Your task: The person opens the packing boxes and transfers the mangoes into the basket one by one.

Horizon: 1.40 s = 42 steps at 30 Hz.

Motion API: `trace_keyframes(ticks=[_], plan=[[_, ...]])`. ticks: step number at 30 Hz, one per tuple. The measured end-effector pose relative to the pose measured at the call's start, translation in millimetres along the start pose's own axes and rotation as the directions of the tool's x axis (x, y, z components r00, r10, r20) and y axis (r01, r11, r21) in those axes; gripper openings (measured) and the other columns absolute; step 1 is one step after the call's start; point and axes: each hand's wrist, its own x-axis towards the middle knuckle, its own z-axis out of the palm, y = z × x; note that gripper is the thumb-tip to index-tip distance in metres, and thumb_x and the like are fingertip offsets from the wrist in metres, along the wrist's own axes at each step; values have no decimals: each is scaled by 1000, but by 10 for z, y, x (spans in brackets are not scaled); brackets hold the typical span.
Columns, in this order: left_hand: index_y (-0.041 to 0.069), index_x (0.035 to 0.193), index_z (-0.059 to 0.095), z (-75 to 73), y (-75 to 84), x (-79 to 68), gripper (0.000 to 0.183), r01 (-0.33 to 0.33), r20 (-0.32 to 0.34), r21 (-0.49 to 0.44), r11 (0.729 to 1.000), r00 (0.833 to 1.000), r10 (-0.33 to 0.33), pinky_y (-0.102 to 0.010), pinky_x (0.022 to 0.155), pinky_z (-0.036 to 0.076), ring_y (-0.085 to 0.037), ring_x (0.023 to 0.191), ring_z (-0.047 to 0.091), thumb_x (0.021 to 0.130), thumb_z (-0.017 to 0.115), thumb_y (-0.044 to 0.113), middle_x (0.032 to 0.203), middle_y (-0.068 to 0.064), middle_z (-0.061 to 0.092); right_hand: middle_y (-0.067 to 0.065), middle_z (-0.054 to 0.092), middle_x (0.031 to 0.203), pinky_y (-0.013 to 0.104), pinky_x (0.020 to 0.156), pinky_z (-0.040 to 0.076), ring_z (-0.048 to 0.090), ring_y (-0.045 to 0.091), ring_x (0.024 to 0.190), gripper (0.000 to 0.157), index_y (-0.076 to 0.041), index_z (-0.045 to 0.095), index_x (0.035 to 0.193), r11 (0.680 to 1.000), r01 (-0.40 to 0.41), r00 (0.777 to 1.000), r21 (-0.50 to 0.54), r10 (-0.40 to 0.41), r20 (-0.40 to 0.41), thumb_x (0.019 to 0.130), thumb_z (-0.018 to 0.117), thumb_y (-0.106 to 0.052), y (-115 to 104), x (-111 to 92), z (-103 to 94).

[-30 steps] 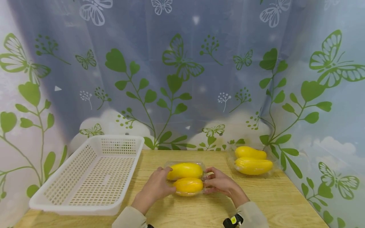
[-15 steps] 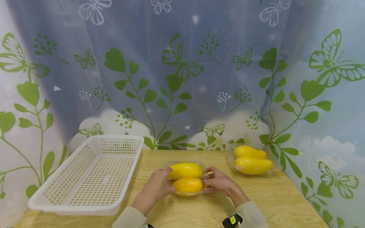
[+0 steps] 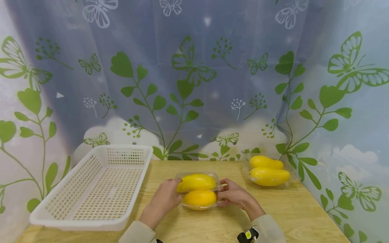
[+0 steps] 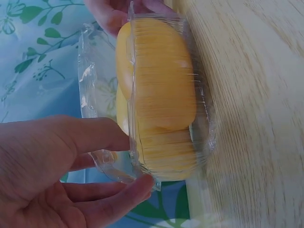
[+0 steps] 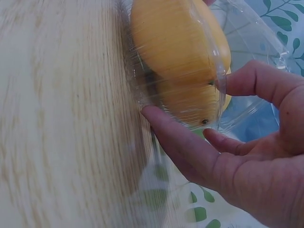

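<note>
Two smooth yellow mangoes, the rear one [image 3: 197, 182] and the front one [image 3: 199, 198], lie side by side in a clear plastic clamshell box [image 4: 205, 121] at mid-table. Its transparent lid [image 4: 92, 76] stands raised behind the fruit in the left wrist view. My left hand [image 3: 165, 199] grips the box's left end, thumb inside at the fruit and fingers outside below the rim. At the opposite end my right hand [image 3: 236, 195] holds the box, thumb at the rim and a fingertip low on the wall in the right wrist view.
A white perforated plastic basket [image 3: 126, 216] stands on the wooden table [image 3: 225, 222] at the left. Toward the back right sits another clear package with two yellow mangoes [image 3: 269, 177]. A patterned curtain [image 3: 206, 111] hangs along the rear edge.
My left fingers have slid slightly left along the box end, and the front mango shows a little farther left. The right hand stays where it was.
</note>
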Motion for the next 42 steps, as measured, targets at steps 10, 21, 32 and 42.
trace_keyframes(ticks=[10,21,32,42], plan=[[3,149,48,11,28,-17,76,-20,-81,-9,1000,997,19,-45,79,63,-37,92,72,78,72,-13,125,-28,68,34,47,137,46,82,64,63,27,100,71,8,30,147,1000,-10,1000,-2,10,-10,85,64,2,25,-28,-37],[11,165,19,-17,7,57,97,22,-118,-81,996,993,-32,-44,79,61,-39,101,68,86,73,-8,145,-31,52,32,48,136,44,81,64,60,25,98,72,8,31,147,1000,-19,1000,7,19,-1,84,64,2,2,-12,0],[28,168,6,-135,-29,106,111,93,-76,-69,993,992,-98,-26,49,42,-17,57,49,87,78,2,158,-26,42,30,48,134,43,80,64,59,25,96,70,7,33,145,1000,-24,999,0,24,-22,83,64,4,-28,16,17],[5,141,60,-155,59,89,62,49,-33,-51,998,998,-50,-54,90,59,-41,117,66,83,81,6,138,-21,62,32,47,137,43,81,64,60,25,96,71,6,31,147,1000,-20,999,7,20,-27,84,63,3,-28,-8,-8]])
